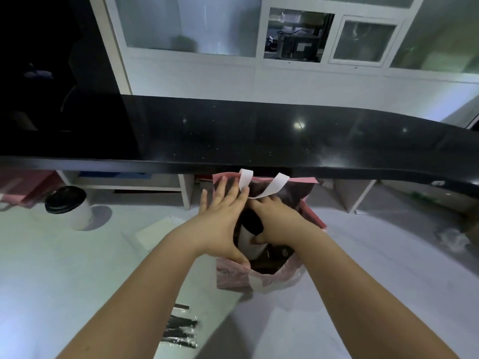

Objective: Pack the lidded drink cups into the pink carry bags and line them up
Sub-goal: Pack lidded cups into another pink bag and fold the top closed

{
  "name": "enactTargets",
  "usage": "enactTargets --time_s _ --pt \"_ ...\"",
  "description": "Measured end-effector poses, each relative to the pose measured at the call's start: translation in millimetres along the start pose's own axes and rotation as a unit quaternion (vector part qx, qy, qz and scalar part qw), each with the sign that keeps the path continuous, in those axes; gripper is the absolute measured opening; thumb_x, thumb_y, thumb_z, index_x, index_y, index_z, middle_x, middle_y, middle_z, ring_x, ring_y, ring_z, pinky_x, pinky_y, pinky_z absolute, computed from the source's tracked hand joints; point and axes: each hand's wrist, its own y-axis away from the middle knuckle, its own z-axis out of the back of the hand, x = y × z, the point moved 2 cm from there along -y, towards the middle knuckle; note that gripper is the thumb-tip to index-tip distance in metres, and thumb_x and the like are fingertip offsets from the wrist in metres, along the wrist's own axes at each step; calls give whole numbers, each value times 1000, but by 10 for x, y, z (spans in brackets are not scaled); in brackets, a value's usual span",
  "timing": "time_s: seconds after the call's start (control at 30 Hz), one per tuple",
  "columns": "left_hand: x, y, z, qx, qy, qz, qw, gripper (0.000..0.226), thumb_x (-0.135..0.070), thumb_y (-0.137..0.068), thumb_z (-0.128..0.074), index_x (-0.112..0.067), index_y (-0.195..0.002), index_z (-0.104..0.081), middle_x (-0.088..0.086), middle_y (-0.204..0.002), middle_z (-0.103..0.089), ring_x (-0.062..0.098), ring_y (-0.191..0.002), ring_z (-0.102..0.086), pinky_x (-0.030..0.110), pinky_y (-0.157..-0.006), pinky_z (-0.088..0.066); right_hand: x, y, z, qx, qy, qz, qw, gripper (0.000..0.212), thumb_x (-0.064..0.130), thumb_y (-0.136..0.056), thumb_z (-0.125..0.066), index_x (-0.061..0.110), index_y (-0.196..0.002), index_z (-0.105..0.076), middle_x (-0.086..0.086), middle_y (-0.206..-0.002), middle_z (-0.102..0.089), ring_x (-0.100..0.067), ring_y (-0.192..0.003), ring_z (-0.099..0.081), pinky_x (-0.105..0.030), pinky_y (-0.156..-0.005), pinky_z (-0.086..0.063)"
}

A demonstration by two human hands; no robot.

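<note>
A pink carry bag (261,277) with white handles stands open on the white counter, just below the black raised ledge. My left hand (223,221) lies along the bag's left rim with straight, spread fingers, holding the mouth apart. My right hand (276,221) reaches into the bag and grips a white cup with a black lid (250,230), which sits tilted inside. A second white cup with a black lid (68,207) stands upright on the counter at the far left.
A black glossy ledge (259,136) runs across above the bag. Wrapped black straws (180,330) lie near the front. A white flat card (155,233) lies left of my forearm. More pink bags (18,193) sit at the far left. Crumpled plastic (451,239) lies at the right.
</note>
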Motion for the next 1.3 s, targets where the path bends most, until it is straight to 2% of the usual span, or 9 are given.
enactTargets --time_s 0.23,0.33,0.4,0.5,0.6,0.73,0.9,1.13,1.3 --pt "36 36 24 -15 20 21 999 136 -58 -65 -79 -30 -146 27 -6 -152 37 17 -132 45 53 -117 12 65 -51 -482 -29 30 62 997 76 50 -80 -65 28 -145 -31 -7 -147 -32 -33 -125 -34 -47 -97 -44" --pt "82 63 -11 -31 12 27 999 136 -62 -62 -78 -32 -147 24 -8 -153 35 15 -132 46 49 -116 16 136 -35 -619 18 26 107 994 72 51 -91 -52 33 -151 -16 0 -161 -7 -31 -145 -9 -52 -116 -18" --pt "118 79 -34 -41 4 40 998 135 -64 -62 -77 -33 -147 24 -8 -153 34 16 -132 45 47 -115 18 196 6 -720 49 12 124 991 69 53 -96 -39 38 -152 -3 10 -161 12 -22 -148 13 -54 -119 -3" --pt "151 113 -18 -63 10 53 997 131 -67 -64 -74 -35 -149 20 -6 -155 32 15 -135 41 46 -116 16 221 80 -778 67 15 132 989 67 52 -98 -31 41 -151 8 14 -157 23 -23 -145 23 -57 -117 4" --pt "155 175 19 -64 10 41 997 130 -66 -64 -74 -33 -150 17 -7 -157 28 13 -136 39 48 -117 15 181 105 -716 84 -8 116 990 75 36 -96 -49 42 -151 3 15 -159 16 -34 -147 6 -56 -117 -13" --pt "162 272 -8 -48 7 34 998 131 -62 -63 -78 -34 -151 16 -6 -156 28 14 -135 42 50 -118 13 28 30 -491 27 -98 71 992 82 35 -85 -64 41 -149 -14 15 -159 -6 -31 -140 -14 -49 -113 -28" --pt "164 294 -34 -47 0 33 998 130 -61 -65 -77 -35 -149 18 -5 -155 30 16 -133 44 52 -117 11 37 23 -422 13 -101 75 992 82 31 -82 -67 41 -148 -20 16 -157 -11 -25 -136 -14 -45 -112 -31" --pt "169 269 -93 -52 -8 27 998 130 -60 -64 -78 -36 -149 18 -10 -147 38 14 -128 49 48 -115 18 81 3 -394 -31 -83 53 995 83 29 -87 -64 40 -151 -12 8 -159 -14 -27 -140 -12 -46 -113 -28" --pt "189 249 -117 -57 -13 32 998 133 -62 -63 -78 -36 -149 20 -7 -151 36 15 -129 49 47 -113 20 179 -33 -514 -27 -3 79 996 77 34 -90 -61 36 -151 -14 6 -161 -2 -32 -142 -7 -49 -113 -26"
